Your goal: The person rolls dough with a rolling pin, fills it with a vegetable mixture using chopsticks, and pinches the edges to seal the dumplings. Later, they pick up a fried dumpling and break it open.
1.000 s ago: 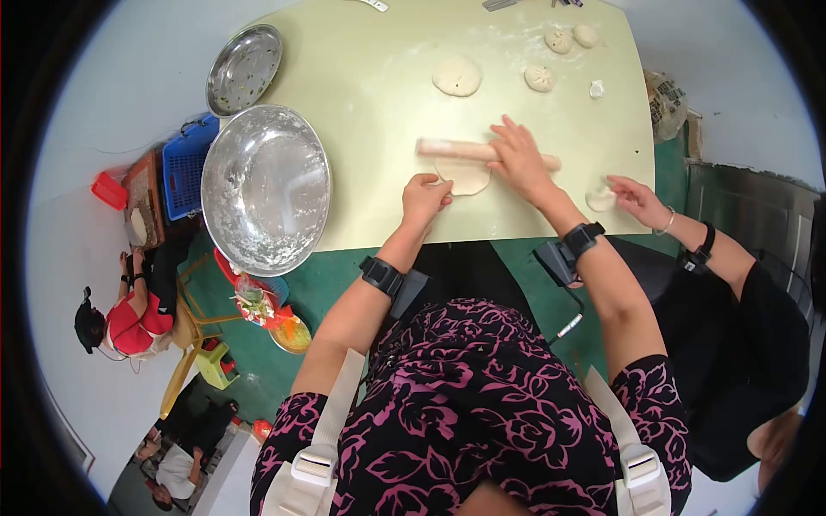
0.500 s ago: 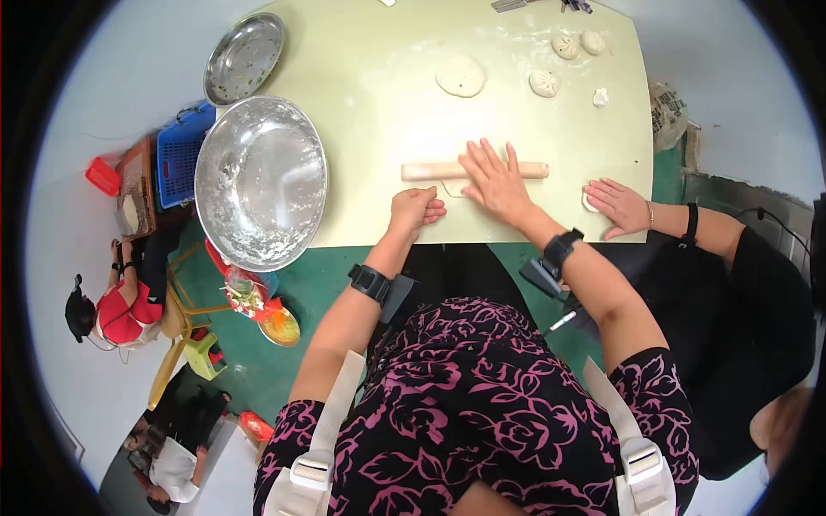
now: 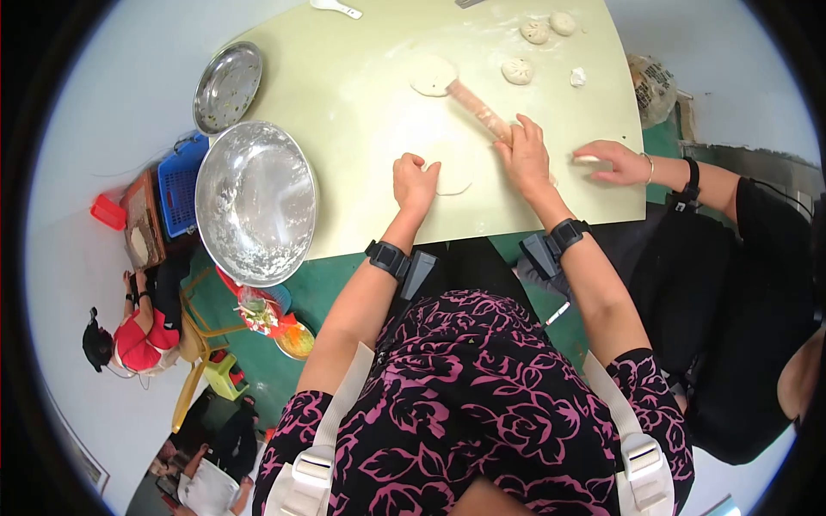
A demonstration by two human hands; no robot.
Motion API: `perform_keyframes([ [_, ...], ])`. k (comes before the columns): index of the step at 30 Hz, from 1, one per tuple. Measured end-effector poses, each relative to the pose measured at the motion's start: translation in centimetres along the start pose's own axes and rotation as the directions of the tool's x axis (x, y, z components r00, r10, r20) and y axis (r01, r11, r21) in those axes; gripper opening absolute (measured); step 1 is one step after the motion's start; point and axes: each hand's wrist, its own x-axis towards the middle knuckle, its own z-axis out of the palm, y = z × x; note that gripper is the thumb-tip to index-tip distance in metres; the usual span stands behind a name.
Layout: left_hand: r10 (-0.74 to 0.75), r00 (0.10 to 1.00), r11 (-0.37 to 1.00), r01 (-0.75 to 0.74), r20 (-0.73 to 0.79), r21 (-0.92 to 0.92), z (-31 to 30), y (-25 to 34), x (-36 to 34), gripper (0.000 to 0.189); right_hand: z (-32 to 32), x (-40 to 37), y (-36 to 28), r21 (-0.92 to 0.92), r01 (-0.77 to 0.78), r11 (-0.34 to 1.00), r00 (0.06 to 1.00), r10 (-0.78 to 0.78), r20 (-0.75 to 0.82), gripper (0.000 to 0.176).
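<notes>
The rolling pin (image 3: pixel 478 109) slants up to the left, its lower end in my right hand (image 3: pixel 527 157), which is closed round it. Its far tip is at the edge of a flattened dough round (image 3: pixel 429 77). My left hand (image 3: pixel 415 181) has its fingers curled in and pinches the left edge of a thin dough wrapper (image 3: pixel 454 171) that lies flat on the table near its front edge.
A pale table (image 3: pixel 361 129) holds pleated buns (image 3: pixel 517 71), a small dough piece (image 3: pixel 577 77) and a white spoon (image 3: pixel 336 8). At left are a large steel bowl (image 3: pixel 256 204) and a smaller one (image 3: pixel 227 89). A co-worker's hand (image 3: pixel 615 162) holds dough at right.
The rolling pin has turned from level to slanted, and my right hand has gone from lying flat on it to gripping its end. The co-worker's hand has lifted slightly. The view has shifted.
</notes>
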Motion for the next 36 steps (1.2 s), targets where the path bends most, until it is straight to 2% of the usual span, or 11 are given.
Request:
perform_keyframes([
  [2,0.001,1.000,1.000,-0.001,-0.029,-0.024,0.3,0.0,-0.1,0.035,-0.6,-0.5,0.1,-0.028,-0.153,0.988,0.987,0.151,-0.064,0.039],
  [8,-0.012,1.000,0.998,0.013,0.014,-0.066,0.8,-0.4,0.9,0.029,-0.6,-4.1,-0.8,-0.293,-0.109,0.950,0.926,-0.010,-0.378,0.033],
  [13,0.099,0.992,0.990,-0.090,0.079,-0.111,0.6,-1.1,1.4,0.017,3.5,-7.2,-4.7,0.114,-0.275,0.955,0.958,0.281,-0.046,0.031],
  [17,0.323,0.942,0.899,-0.275,0.094,-0.343,-0.2,-0.1,-1.1,0.015,5.1,-6.3,-7.0,0.601,-0.554,0.576,0.764,0.638,0.093,0.034],
  [19,0.516,0.850,0.800,-0.436,0.103,-0.412,-0.4,0.5,-2.6,0.011,5.6,-6.4,-6.6,0.741,-0.498,0.450,0.741,0.665,0.094,0.041],
  [23,0.752,0.653,0.617,-0.649,0.090,-0.445,-2.2,0.9,-4.9,0.005,3.3,-7.5,-4.5,0.952,-0.304,0.026,0.881,0.388,0.271,0.056],
  [25,0.617,0.709,0.681,-0.263,0.342,-0.683,-2.9,0.2,-5.0,0.005,1.2,-8.7,-4.2,0.939,-0.333,-0.085,0.922,0.180,0.344,0.054],
  [27,0.559,0.629,0.580,0.170,0.541,-0.797,-4.3,0.3,-5.4,0.007,-0.3,-9.7,-4.5,0.892,-0.440,-0.106,0.896,0.010,0.443,0.049],
  [28,0.551,0.596,0.622,0.173,0.584,-0.763,-5.7,0.7,-5.3,0.008,-0.8,-10.5,-4.6,0.862,-0.494,-0.110,0.869,-0.077,0.488,0.046],
  [33,0.341,0.598,0.771,0.264,0.725,-0.580,-7.2,0.1,-3.8,0.021,-2.1,-14.1,-6.7,0.860,-0.487,-0.153,0.846,0.163,0.508,0.018],
  [36,0.311,0.759,0.882,-0.006,0.571,-0.472,-4.4,-1.5,-6.3,0.039,-3.2,-18.0,-7.8,0.880,-0.470,0.060,0.842,0.328,0.428,0.016],
])
